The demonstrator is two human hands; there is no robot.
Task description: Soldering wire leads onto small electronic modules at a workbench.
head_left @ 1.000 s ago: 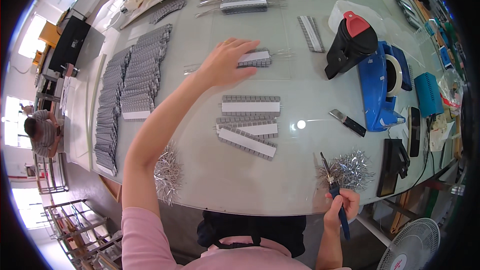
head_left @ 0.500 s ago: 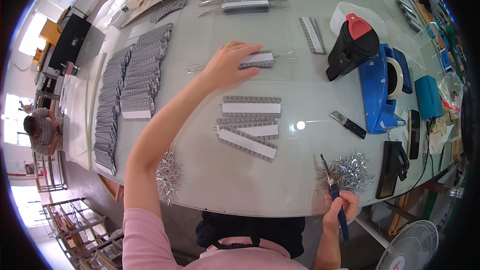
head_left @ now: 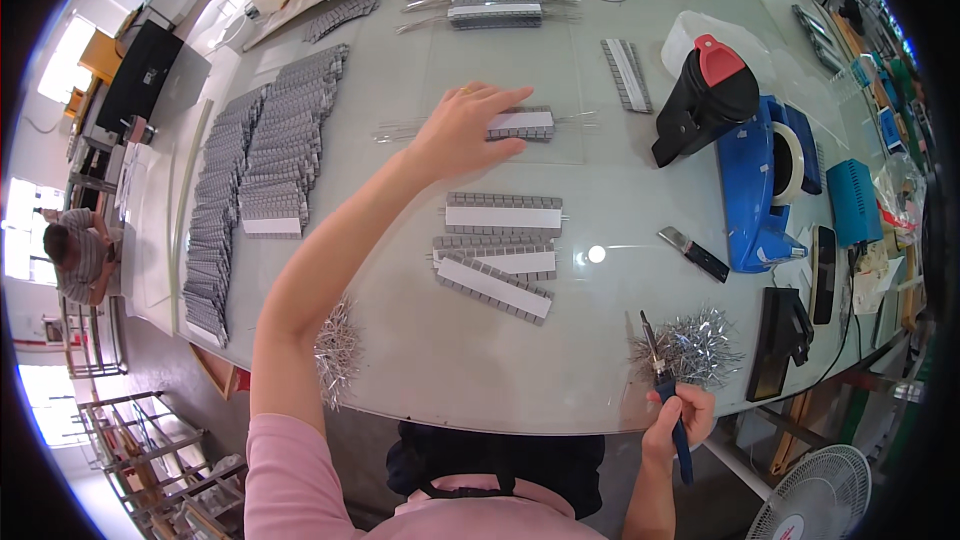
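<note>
My left hand [head_left: 465, 130] reaches over the table and covers the left end of a grey segmented strip [head_left: 530, 121] with a white band. Its fingers lie along the strip's far edge and the thumb along the near edge. Thin wires [head_left: 400, 130] stick out at both ends of that strip. At the lower right my right hand [head_left: 682, 422] is closed round a dark-blue-handled tool with a long pointed metal tip [head_left: 651, 338], pointing away from me. The tip is beside a silver tinsel bunch [head_left: 703, 348]. Several similar strips [head_left: 503, 215] lie nearer me.
Rows of stacked grey strips [head_left: 285, 140] cover the left side. Wired strips [head_left: 495, 0] lie at the back. On the right are a black cup with a red lid [head_left: 705, 90], a blue tape dispenser [head_left: 750, 190], a utility knife [head_left: 694, 253] and a black stapler-like tool [head_left: 782, 340].
The whole view shifts slightly. My left hand stays over the wired strip, and my right hand keeps hold of the blue-handled tool in nearly the same place.
</note>
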